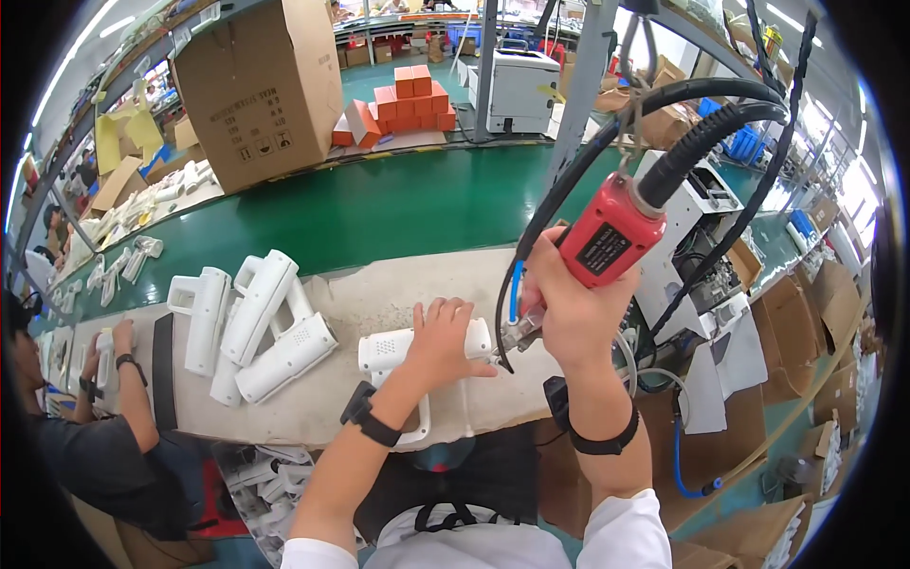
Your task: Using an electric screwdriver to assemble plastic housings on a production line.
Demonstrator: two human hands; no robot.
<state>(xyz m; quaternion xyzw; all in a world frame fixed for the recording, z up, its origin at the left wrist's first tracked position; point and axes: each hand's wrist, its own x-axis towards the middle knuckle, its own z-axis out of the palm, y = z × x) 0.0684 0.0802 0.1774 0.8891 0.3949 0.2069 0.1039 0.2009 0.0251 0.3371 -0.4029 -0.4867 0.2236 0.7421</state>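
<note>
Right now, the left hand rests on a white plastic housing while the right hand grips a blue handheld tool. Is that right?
Not quite: the handheld tool is red, not blue, as the head view shows. The rest holds: the left hand rests on a white plastic housing, and the right hand grips the tool.
</note>
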